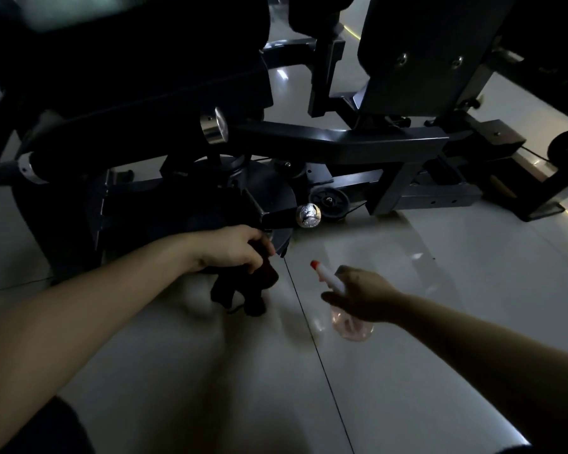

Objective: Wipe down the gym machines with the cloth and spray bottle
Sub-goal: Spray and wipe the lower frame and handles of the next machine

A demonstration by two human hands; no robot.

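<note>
Gripping the crumpled dark cloth (243, 286), left hand (230, 249) sits low by the black steel gym machine (341, 139); right hand (361, 294) grip is closed round the clear red-nozzled spray bottle (330, 278), near right. Overspray on the glossy tile floor (407, 355) could mean slips.

A dark short sleeve (51, 430) covers the left upper arm; both forearms bare.

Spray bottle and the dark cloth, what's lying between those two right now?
Nothing lies there: the head view shows only bare glossy floor between the cloth and the spray bottle, crossed by one dark grout line.
</note>
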